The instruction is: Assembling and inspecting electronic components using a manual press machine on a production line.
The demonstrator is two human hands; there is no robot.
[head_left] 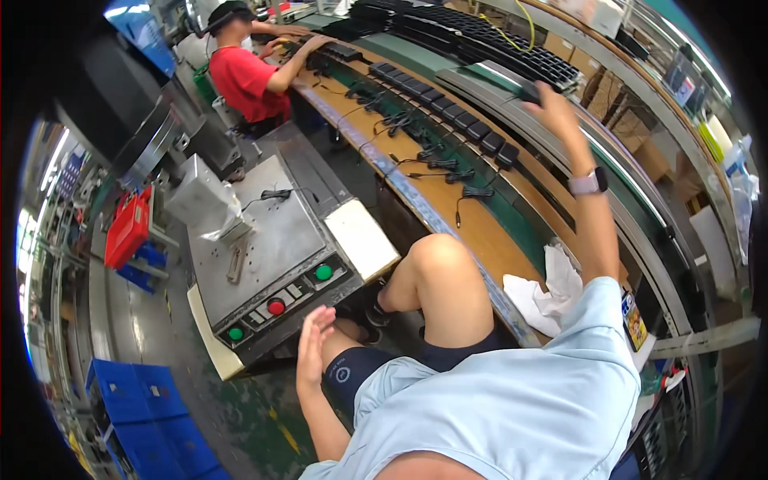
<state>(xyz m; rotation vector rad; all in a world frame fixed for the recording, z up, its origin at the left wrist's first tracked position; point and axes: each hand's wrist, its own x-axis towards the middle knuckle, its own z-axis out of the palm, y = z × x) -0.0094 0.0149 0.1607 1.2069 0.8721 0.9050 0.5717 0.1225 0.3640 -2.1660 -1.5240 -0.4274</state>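
**Above the metal rails (488,94), a black block (530,93) in the right hand (558,116)**

The block appears clamped between thumb and fingers, beyond the bench (480,232). Nothing is held by the left hand (312,352); its fingers are loosely extended near the machine (264,204).

For good handling, the block is best gripped by its sides, kept level and released only when fully supported. Care is called for around the row of adapters (448,110) and the cords (438,163), which could be snagged by a low forearm.

The exact grip is hard to make out, the block being small, dark and partly covered by the fingers; whether a cord hangs from it cannot be told. What is handled by the co-worker (248,84) is unclear. Part of the bench is hidden behind the knee (440,260).
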